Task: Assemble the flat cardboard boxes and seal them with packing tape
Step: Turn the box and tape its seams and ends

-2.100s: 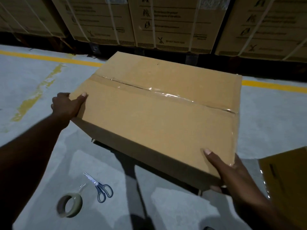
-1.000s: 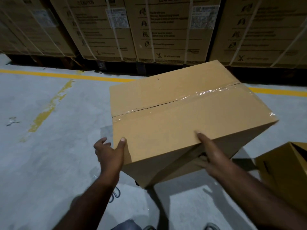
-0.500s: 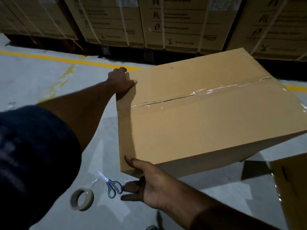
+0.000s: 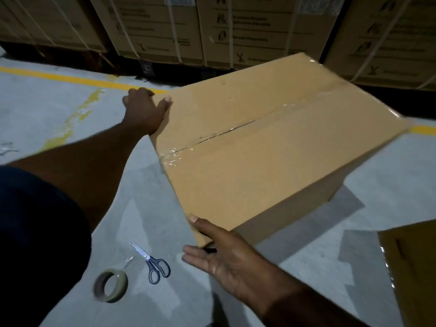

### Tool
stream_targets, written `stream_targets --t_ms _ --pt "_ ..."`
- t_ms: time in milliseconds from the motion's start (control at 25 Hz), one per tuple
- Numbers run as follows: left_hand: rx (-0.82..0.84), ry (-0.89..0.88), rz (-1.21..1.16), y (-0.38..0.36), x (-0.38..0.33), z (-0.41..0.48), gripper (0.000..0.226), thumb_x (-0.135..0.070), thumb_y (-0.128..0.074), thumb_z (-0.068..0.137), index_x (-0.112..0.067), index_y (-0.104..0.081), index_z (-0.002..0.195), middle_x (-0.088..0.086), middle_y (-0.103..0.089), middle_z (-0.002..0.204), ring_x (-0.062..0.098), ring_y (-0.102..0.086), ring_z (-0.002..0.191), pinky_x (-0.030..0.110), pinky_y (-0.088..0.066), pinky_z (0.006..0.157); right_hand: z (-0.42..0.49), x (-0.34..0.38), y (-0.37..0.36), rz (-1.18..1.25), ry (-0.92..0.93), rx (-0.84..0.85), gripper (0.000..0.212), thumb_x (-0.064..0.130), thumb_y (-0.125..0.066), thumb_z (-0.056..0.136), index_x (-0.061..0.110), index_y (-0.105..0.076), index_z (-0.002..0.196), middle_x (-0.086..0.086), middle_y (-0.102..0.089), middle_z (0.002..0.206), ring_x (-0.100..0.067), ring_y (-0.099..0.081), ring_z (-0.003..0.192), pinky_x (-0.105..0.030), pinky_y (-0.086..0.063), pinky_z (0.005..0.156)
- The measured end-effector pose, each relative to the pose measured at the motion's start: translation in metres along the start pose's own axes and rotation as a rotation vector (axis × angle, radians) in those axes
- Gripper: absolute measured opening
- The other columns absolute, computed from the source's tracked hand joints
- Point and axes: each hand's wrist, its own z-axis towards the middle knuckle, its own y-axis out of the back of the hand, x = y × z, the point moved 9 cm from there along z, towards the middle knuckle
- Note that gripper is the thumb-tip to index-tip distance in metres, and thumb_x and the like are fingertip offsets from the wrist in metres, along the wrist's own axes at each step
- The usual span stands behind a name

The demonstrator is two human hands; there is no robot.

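I'm seeing the tape roll (image 4: 111, 289) and scissors (image 4: 153, 263) lying on the floor (image 4: 47, 109), lower left. My left hand (image 4: 145, 112) is gripping the far-left corner of the taped box (image 4: 271, 147), fingers curled over the edge; the box is sitting centre, possibly touching the floor. My right hand (image 4: 226, 258) is bracing its near corner, thumb on top, fingers straight.

Open grey concrete floor (image 4: 59, 109) lies left of the taped brown cardboard box (image 4: 271, 149); blue-handled scissors (image 4: 153, 263) and a clear tape roll (image 4: 111, 287) clutter the near floor.
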Motion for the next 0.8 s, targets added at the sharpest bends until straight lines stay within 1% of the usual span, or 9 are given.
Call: stream_targets --t_ms 40,80,200,320,400,480,560,680,800 --pt "-0.021 0.05 -0.038 0.01 0.012 -0.008 0.068 -0.06 -0.05 0.094 -0.005 -0.053 0.135 0.024 -0.046 0.136 0.038 -0.038 0.132 0.045 -0.029 0.11 -0.005 0.009 0.01 -0.058 0.023 -0.015 0.069 0.024 -0.089 0.069 0.005 -0.057 0.128 -0.009 -0.058 0.117 -0.036 -0.067 0.105 -0.044 -0.061 0.083" --pt "-0.034 0.089 -0.068 0.017 0.023 -0.021 0.067 -0.058 -0.052 0.094 -0.004 -0.053 0.134 0.024 -0.047 0.136 0.039 -0.039 0.132 0.045 -0.03 0.11 -0.009 0.018 0.023 -0.12 0.052 -0.043 0.073 0.028 -0.09 0.069 0.006 -0.057 0.13 -0.009 -0.061 0.116 -0.034 -0.068 0.104 -0.043 -0.062 0.082" --pt "-0.051 0.182 -0.122 0.023 0.047 -0.079 0.063 -0.051 -0.053 0.097 0.001 -0.053 0.132 0.027 -0.051 0.132 0.04 -0.039 0.131 0.046 -0.029 0.11 -0.02 0.059 0.076 -0.319 0.178 -0.174 0.094 0.04 -0.094 0.054 0.013 -0.052 0.133 -0.009 -0.069 0.116 -0.029 -0.073 0.095 -0.042 -0.063 0.077" --pt "-0.055 0.291 -0.182 0.01 0.056 -0.155 0.06 -0.047 -0.055 0.097 0.004 -0.052 0.129 0.027 -0.052 0.131 0.039 -0.038 0.13 0.045 -0.028 0.109 -0.037 0.115 0.113 -0.526 0.253 -0.256 0.091 0.043 -0.096 0.043 0.025 -0.061 0.126 -0.004 -0.07 0.121 -0.027 -0.069 0.104 -0.041 -0.061 0.085" --pt "-0.055 0.37 -0.265 0.001 0.05 -0.192 0.059 -0.047 -0.056 0.096 0.001 -0.051 0.13 0.024 -0.05 0.132 0.039 -0.038 0.13 0.044 -0.032 0.106 -0.045 0.148 0.128 -0.597 0.299 -0.286 0.087 0.039 -0.098 0.039 0.024 -0.067 0.119 -0.002 -0.072 0.118 -0.025 -0.068 0.105 -0.039 -0.059 0.088" --pt "-0.065 0.45 -0.324 -0.002 0.041 -0.214 0.059 -0.047 -0.058 0.095 -0.003 -0.049 0.133 0.021 -0.047 0.135 0.037 -0.039 0.13 0.044 -0.037 0.102 -0.05 0.169 0.133 -0.629 0.34 -0.296 0.069 0.031 -0.095 0.054 0.025 -0.068 0.117 -0.001 -0.073 0.114 -0.023 -0.067 0.106 -0.04 -0.058 0.087" --pt "-0.084 0.481 -0.363 0.0 0.035 -0.225 0.058 -0.047 -0.059 0.095 -0.006 -0.048 0.135 0.018 -0.045 0.137 0.036 -0.04 0.13 0.044 -0.039 0.101 -0.05 0.175 0.139 -0.646 0.365 -0.358 0.049 0.024 -0.09 0.071 0.026 -0.062 0.11 -0.002 -0.071 0.109 -0.023 -0.067 0.1 -0.044 -0.058 0.087" --pt "-0.087 0.488 -0.402 -0.002 0.038 -0.226 0.056 -0.048 -0.06 0.094 -0.011 -0.047 0.135 0.016 -0.045 0.137 0.035 -0.043 0.129 0.044 -0.04 0.099 -0.042 0.168 0.148 -0.626 0.384 -0.453 0.051 0.019 -0.088 0.076 0.027 -0.051 0.11 -0.002 -0.066 0.105 -0.026 -0.067 0.098 -0.051 -0.058 0.09" --pt "-0.077 0.439 -0.413 -0.004 0.048 -0.224 0.055 -0.049 -0.058 0.095 -0.013 -0.047 0.135 0.013 -0.047 0.137 0.03 -0.048 0.123 0.037 -0.041 0.092 -0.03 0.16 0.157 -0.605 0.429 -0.495 0.063 0.02 -0.088 0.076 0.027 -0.043 0.12 -0.002 -0.061 0.115 -0.027 -0.065 0.101 -0.043 -0.057 0.077"
